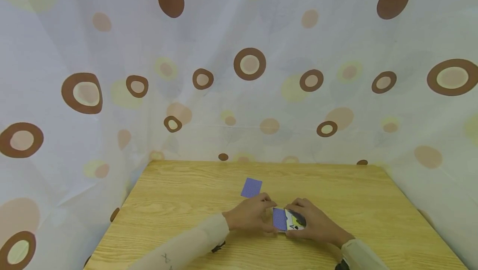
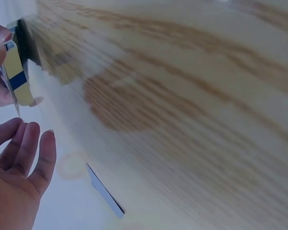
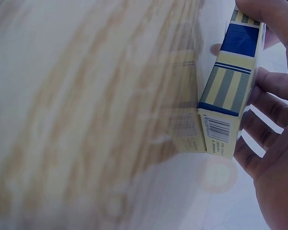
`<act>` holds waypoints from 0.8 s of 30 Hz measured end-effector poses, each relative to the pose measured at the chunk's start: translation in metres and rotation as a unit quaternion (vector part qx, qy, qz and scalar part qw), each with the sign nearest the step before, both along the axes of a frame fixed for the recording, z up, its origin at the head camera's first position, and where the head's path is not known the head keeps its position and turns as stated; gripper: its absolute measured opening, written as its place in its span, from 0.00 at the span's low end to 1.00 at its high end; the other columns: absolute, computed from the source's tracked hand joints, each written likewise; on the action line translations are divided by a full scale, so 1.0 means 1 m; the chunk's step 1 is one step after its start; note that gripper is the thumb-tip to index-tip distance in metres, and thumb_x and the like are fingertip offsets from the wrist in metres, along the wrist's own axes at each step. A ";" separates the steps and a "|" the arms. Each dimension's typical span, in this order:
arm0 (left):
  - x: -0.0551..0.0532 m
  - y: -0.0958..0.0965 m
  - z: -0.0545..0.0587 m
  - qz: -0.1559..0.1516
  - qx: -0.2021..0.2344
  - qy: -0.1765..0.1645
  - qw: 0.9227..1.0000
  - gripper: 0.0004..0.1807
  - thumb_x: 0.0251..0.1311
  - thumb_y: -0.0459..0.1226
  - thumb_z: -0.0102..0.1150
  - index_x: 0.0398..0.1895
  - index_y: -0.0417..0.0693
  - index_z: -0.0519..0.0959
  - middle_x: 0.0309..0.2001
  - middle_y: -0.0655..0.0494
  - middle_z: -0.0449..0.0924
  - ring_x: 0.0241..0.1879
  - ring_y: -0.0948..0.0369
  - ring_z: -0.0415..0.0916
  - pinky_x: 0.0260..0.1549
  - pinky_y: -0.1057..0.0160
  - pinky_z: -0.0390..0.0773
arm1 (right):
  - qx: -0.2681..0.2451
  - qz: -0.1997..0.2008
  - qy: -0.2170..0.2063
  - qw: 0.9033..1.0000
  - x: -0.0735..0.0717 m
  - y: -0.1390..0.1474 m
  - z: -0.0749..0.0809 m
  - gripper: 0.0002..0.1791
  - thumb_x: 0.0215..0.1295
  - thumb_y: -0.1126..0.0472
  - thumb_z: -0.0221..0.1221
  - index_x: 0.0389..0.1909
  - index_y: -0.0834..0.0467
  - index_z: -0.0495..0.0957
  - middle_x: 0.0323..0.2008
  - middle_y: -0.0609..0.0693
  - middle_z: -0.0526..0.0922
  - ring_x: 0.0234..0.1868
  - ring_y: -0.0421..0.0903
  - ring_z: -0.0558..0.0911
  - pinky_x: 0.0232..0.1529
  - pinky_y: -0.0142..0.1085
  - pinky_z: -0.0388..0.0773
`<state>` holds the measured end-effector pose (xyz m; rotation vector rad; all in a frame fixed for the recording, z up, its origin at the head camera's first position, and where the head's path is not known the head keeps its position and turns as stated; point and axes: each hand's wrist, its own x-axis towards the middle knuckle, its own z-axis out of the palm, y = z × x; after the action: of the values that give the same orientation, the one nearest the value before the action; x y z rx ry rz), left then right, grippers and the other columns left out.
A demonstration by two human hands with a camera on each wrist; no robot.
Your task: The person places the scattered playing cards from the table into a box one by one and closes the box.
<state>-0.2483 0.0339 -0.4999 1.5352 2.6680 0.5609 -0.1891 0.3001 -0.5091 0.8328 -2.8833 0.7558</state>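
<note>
My right hand (image 1: 317,224) grips a playing card box (image 1: 294,220), with its thumb and fingers on opposite edges. The box's printed face shows a letter A and a dark symbol. In the right wrist view, the box (image 3: 228,72) turns a cream, blue and grey striped side and a barcode to the camera. A blue-backed playing card (image 1: 279,219) sticks out from the box's left end. My left hand (image 1: 249,215) pinches that card between thumb and fingers. How many cards lie under it cannot be made out.
Another blue-backed card (image 1: 252,188) lies face down on the wooden table (image 1: 179,199), just beyond my left hand. In the left wrist view this card (image 2: 104,194) appears edge-on, slightly bent. A white curtain (image 1: 280,104) with brown circles hangs behind and at both sides of the table.
</note>
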 end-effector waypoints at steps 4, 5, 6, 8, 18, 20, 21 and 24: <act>-0.002 -0.004 -0.001 -0.001 0.011 -0.023 1.000 0.39 0.59 0.61 0.70 0.65 0.45 0.78 0.54 0.59 0.73 0.41 0.71 0.69 0.39 0.78 0.72 | 0.005 0.001 0.006 1.000 0.000 0.000 -0.001 0.42 0.60 0.30 0.67 0.65 0.55 0.78 0.54 0.40 0.73 0.52 0.40 0.73 0.51 0.43 0.78; -0.002 -0.005 -0.001 -0.001 0.013 -0.029 1.000 0.38 0.59 0.60 0.70 0.64 0.45 0.79 0.53 0.59 0.73 0.41 0.71 0.69 0.39 0.78 0.72 | 0.006 0.002 0.008 1.000 -0.001 0.001 -0.001 0.42 0.60 0.30 0.67 0.65 0.55 0.78 0.54 0.39 0.73 0.52 0.40 0.73 0.51 0.43 0.78; -0.002 -0.005 -0.001 -0.002 0.015 -0.032 0.999 0.37 0.59 0.60 0.70 0.64 0.46 0.79 0.53 0.59 0.74 0.41 0.71 0.69 0.39 0.78 0.72 | 0.006 0.002 0.009 1.000 -0.001 0.001 -0.001 0.42 0.60 0.30 0.67 0.65 0.56 0.78 0.54 0.39 0.73 0.52 0.40 0.73 0.51 0.43 0.78; -0.002 -0.005 -0.001 -0.005 0.017 -0.029 0.999 0.36 0.59 0.60 0.70 0.63 0.46 0.80 0.52 0.59 0.74 0.41 0.70 0.70 0.39 0.78 0.72 | 0.007 0.002 0.010 1.000 -0.001 0.001 -0.002 0.42 0.60 0.30 0.66 0.65 0.55 0.78 0.54 0.39 0.73 0.52 0.40 0.73 0.51 0.43 0.78; 0.003 0.010 0.004 -0.021 0.010 -0.002 1.000 0.34 0.62 0.59 0.69 0.63 0.47 0.80 0.53 0.58 0.74 0.43 0.70 0.71 0.40 0.79 0.72 | 0.001 0.005 0.002 1.000 0.003 0.001 -0.001 0.41 0.61 0.31 0.66 0.66 0.56 0.77 0.54 0.41 0.73 0.51 0.40 0.73 0.49 0.42 0.78; 0.003 0.015 0.003 -0.019 0.006 0.008 1.000 0.35 0.62 0.61 0.67 0.63 0.48 0.80 0.53 0.60 0.74 0.44 0.71 0.70 0.40 0.79 0.72 | 0.001 0.003 -0.001 1.000 0.003 0.001 0.001 0.41 0.61 0.30 0.65 0.66 0.55 0.77 0.54 0.40 0.73 0.51 0.40 0.73 0.50 0.42 0.78; 0.002 0.017 0.002 -0.018 0.003 0.012 1.000 0.35 0.61 0.62 0.67 0.63 0.49 0.80 0.53 0.60 0.74 0.45 0.72 0.70 0.40 0.79 0.72 | 0.001 0.001 -0.001 1.000 0.002 0.000 0.001 0.41 0.61 0.29 0.65 0.66 0.54 0.77 0.54 0.40 0.73 0.51 0.40 0.73 0.50 0.41 0.78; 0.003 0.023 0.001 -0.008 -0.002 0.019 1.000 0.37 0.60 0.64 0.66 0.63 0.49 0.80 0.53 0.62 0.74 0.46 0.72 0.70 0.41 0.79 0.72 | 0.004 -0.004 0.000 1.000 0.002 0.000 0.001 0.41 0.61 0.28 0.64 0.65 0.53 0.78 0.54 0.39 0.73 0.49 0.39 0.72 0.48 0.38 0.77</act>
<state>-0.2451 0.0568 -0.4994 1.5819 2.6801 0.5293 -0.1873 0.3000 -0.5082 0.8212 -2.8904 0.7452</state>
